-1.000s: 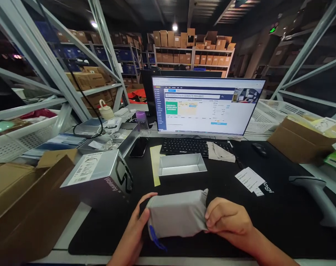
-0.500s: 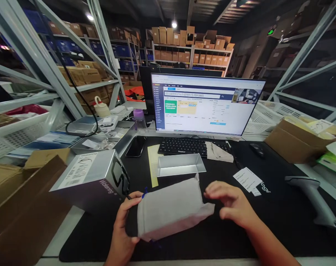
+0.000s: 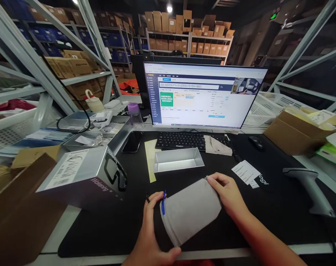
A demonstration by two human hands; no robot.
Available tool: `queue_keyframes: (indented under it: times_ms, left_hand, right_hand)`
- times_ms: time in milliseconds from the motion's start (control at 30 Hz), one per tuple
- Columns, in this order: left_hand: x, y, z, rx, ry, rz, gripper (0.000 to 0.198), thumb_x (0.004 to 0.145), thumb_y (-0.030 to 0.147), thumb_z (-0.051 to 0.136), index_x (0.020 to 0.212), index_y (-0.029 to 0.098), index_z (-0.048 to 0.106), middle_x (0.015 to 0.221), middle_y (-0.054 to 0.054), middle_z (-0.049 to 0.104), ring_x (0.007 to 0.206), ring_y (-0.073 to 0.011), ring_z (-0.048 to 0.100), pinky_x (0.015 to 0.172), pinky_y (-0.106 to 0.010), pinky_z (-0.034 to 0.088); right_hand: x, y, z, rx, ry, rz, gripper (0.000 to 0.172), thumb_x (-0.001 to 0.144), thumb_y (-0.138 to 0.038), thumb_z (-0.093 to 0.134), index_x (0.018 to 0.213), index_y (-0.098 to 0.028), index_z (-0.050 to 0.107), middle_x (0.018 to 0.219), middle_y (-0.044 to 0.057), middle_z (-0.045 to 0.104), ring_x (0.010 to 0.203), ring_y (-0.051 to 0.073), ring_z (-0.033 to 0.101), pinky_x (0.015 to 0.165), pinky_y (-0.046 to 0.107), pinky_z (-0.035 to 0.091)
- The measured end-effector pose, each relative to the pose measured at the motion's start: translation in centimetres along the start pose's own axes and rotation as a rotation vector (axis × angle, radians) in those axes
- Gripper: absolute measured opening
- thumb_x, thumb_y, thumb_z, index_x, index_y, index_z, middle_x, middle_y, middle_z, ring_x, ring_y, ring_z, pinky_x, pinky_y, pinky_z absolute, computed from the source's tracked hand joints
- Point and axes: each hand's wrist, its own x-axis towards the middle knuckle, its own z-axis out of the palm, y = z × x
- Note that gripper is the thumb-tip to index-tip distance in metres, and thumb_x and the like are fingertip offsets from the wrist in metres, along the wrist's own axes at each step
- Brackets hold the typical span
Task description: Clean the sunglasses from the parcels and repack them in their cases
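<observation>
A grey drawstring pouch [image 3: 191, 212] is held low over the black desk mat [image 3: 109, 229], tilted up toward the right. My left hand [image 3: 153, 234] grips its left end, thumb below and fingers above, where a blue cord shows. Something dark is visible at that end, partly hidden by the hand. With thumb and fingers, my right hand [image 3: 230, 194] pinches the pouch's upper right corner. Just beyond the pouch lies an open silver box tray [image 3: 179, 160]. To the left sits a silver and dark box [image 3: 87, 181] printed with a picture of glasses.
A keyboard [image 3: 181, 140] lies before the monitor [image 3: 203, 96], with a phone [image 3: 132, 142] to its left. White cards [image 3: 245, 173] and a grey handheld scanner [image 3: 309, 190] are at right. Cardboard boxes flank the desk, one at left [image 3: 23, 210], another at right [image 3: 295, 133].
My right hand has moved in from beside the pouch and now grips its corner. The pouch has shifted right, its loose right end now drawn flatter. My left hand moved right with it.
</observation>
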Motion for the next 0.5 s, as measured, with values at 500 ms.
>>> queue_keyframes:
  times_ms: [500]
  left_hand:
    - [0.5, 0.9, 4.0, -0.058, 0.224, 0.041, 0.075, 0.056, 0.030, 0.092, 0.120, 0.027, 0.054, 0.124, -0.012, 0.052, 0.115, -0.0335, 0.056, 0.096, -0.047, 0.050]
  right_hand:
    - [1.4, 1.1, -2.3, 0.213, 0.549, -0.099, 0.036, 0.082, -0.055, 0.073, 0.081, -0.021, 0.064, 0.075, 0.000, 0.060, 0.064, 0.015, 0.053, 0.056, 0.025, 0.042]
